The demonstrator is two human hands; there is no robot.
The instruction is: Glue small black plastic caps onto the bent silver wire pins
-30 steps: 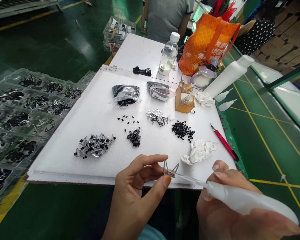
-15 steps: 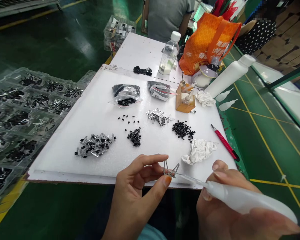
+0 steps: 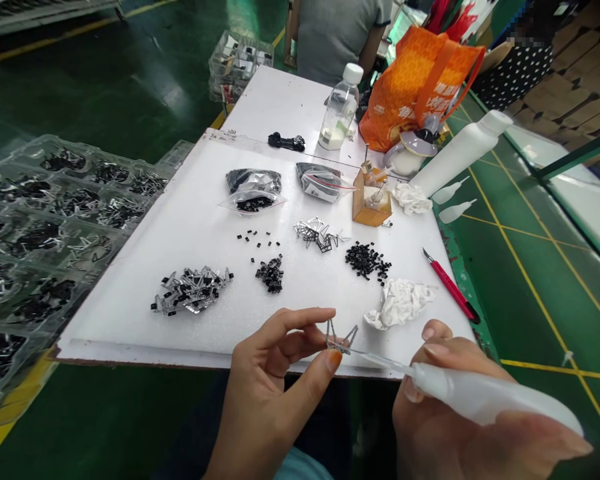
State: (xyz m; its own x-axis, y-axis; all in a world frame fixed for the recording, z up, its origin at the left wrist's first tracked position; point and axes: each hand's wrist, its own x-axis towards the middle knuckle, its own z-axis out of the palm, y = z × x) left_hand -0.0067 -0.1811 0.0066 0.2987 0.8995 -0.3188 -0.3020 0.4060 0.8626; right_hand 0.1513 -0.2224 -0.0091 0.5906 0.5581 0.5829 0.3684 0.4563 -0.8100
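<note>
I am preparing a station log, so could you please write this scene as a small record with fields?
Left grip: thin grey metal piece, pinched
Right grip: white squeeze bottle
Nozzle: points toward the metal piece; exact contact unclear
Work surface: white table
Mixed pile: metal-and-black parts, on the left side
Larger black heap: small black bits, beyond the nearer crumpled tissue
Bags: two plastic bags, dark contents
Cutter: red cutter, near the right edge, blade exposed

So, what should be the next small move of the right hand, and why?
Perhaps squeeze the bottle gently, since the right hand holds it with its thin nozzle meeting, or nearly meeting, the metal frame that the left hand pinches.
</note>
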